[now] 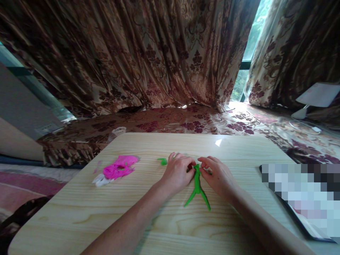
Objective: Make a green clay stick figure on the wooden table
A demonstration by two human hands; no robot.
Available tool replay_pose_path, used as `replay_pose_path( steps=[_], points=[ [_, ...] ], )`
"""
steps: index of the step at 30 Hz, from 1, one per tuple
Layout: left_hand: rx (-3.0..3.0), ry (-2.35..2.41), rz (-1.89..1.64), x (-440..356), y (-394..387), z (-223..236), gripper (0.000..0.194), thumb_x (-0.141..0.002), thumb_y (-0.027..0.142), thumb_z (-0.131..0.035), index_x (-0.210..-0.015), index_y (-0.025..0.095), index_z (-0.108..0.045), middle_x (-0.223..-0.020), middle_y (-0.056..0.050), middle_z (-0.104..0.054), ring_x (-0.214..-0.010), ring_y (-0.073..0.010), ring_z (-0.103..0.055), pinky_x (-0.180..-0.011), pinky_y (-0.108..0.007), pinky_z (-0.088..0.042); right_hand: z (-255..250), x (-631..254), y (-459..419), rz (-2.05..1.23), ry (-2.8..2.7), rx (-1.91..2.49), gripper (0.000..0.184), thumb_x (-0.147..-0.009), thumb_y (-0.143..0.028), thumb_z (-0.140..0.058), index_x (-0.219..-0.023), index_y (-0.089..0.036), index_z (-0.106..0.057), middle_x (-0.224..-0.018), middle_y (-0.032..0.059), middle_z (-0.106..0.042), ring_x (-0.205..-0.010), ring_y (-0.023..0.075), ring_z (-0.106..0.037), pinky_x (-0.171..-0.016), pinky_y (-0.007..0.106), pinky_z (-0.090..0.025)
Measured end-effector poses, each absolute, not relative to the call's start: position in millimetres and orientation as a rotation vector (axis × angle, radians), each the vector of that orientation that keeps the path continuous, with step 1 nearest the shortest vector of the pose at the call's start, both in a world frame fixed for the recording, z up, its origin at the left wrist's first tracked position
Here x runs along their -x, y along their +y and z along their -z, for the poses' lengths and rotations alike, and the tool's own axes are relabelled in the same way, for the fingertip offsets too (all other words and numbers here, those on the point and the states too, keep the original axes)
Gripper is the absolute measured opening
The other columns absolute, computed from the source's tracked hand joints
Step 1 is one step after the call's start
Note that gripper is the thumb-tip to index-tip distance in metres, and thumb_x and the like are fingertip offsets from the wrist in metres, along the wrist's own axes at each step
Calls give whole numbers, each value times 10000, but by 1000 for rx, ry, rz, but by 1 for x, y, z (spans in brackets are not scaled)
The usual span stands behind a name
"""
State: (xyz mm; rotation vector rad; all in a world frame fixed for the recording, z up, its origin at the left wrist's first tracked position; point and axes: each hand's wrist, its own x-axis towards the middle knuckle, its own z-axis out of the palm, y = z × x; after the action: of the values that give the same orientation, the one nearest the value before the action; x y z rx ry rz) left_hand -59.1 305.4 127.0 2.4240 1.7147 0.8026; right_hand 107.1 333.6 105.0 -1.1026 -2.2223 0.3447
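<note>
A bright green modelling clay figure (197, 182) lies on the wooden table, its slim body toward me ending in two thin, spread legs. My left hand (179, 171) is closed at the figure's far end, thumb and forefinger pinching it from the left. From the other side my right hand (214, 173) holds the same end, with its thumb and fingertips bent against the clay. The fingers partly hide the top of the figure. Just left of my left hand lies a small loose piece of green clay (163, 162).
Crumpled pink sheeting (119, 167) with green bits on it lies on the table's left side, beside a white crumpled piece (101, 180). A dark-edged, pixelated flat object (300, 202) occupies the right. Patterned curtains (148, 53) hang behind; a white lamp (317, 95) stands far right.
</note>
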Motion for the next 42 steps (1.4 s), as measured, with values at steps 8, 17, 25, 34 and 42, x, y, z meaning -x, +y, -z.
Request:
replay_pose_path(
  steps=[8,17,25,34,42],
  points=[
    [-2407,1707,-796,59,306,-125,48,-724,213,-575,-763,235,-590,-721,22,-610,-824,-181,-505,-845,-351,-306,-108,-108,331,-292,-2242,1137,201,-803,-211,-536,-985,-243,-614,-888,22,-598,-833,167,-548,-739,266,-411],
    [-2383,1712,-800,58,304,-128,113,-728,195,-563,-825,240,-596,-752,14,-621,-845,-189,-510,-873,-365,-295,-108,-108,331,-301,-2251,1119,144,-796,-175,-535,-888,-235,-629,-854,16,-598,-806,159,-542,-716,255,-407],
    [-2412,1670,-770,57,303,-129,64,-720,191,-577,-764,230,-602,-746,10,-625,-841,-189,-511,-878,-369,-298,-109,-107,330,-277,-2249,1123,126,-792,-158,-526,-836,-222,-626,-824,19,-597,-781,157,-543,-693,251,-410],
    [-2427,1779,-742,63,303,-130,53,-744,258,-565,-743,231,-611,-769,-1,-622,-861,-192,-499,-908,-392,-276,-112,-109,327,-297,-2276,1021,214,-815,-132,-490,-912,-245,-645,-856,26,-591,-816,161,-534,-729,261,-409],
    [-2451,1739,-732,61,301,-133,76,-752,235,-552,-752,243,-628,-777,1,-630,-881,-193,-494,-952,-411,-233,-111,-108,328,-285,-2264,1071,226,-799,-114,-491,-918,-234,-641,-846,30,-596,-803,163,-537,-729,267,-409]
  ],
)
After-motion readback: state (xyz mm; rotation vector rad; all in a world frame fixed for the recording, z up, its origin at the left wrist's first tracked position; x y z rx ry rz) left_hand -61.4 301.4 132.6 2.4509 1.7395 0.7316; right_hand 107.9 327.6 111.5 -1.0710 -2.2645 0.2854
